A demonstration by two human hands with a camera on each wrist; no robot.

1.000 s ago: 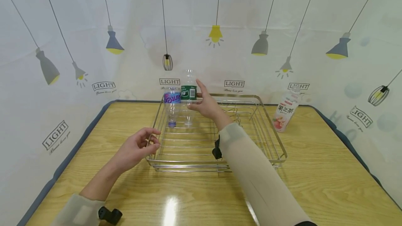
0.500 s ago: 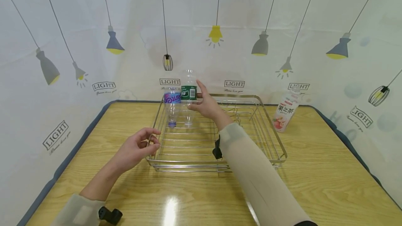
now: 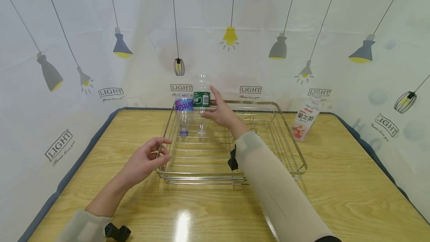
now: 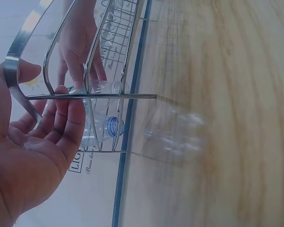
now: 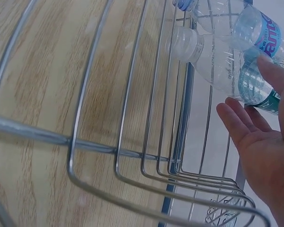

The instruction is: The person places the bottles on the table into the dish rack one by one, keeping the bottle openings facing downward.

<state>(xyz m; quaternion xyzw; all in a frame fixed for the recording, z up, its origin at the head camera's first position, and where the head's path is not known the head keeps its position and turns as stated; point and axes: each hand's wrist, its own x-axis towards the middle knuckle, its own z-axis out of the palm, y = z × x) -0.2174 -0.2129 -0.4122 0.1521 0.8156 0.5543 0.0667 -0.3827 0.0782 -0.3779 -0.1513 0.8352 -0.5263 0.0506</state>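
My right hand [image 3: 221,112] holds a clear plastic bottle [image 3: 202,99] with a green label, its neck pointing down, inside a wire dish rack [image 3: 201,171]. Thumb and fingers lie on two sides of this bottle [image 5: 258,85] in the right wrist view. Just left of it, a second clear bottle [image 3: 184,104] with a blue and purple label also stands neck down in the rack, its purple cap lowest. At the rack's left side, my left hand [image 3: 146,160] grips the rim with loosely curled fingers. In the left wrist view those fingers [image 4: 68,113] meet the rack's wires.
A pink and white bottle [image 3: 305,118] stands upright on the wooden table [image 3: 349,182], right of the rack. A small wire holder [image 3: 252,120] sits in the rack's right part. Behind the table hangs a white lamp-printed cloth [image 3: 262,3].
Almost nothing differs. My left hand shifts very slightly at the rack's rim; my right hand and both bottles in the rack stay put.
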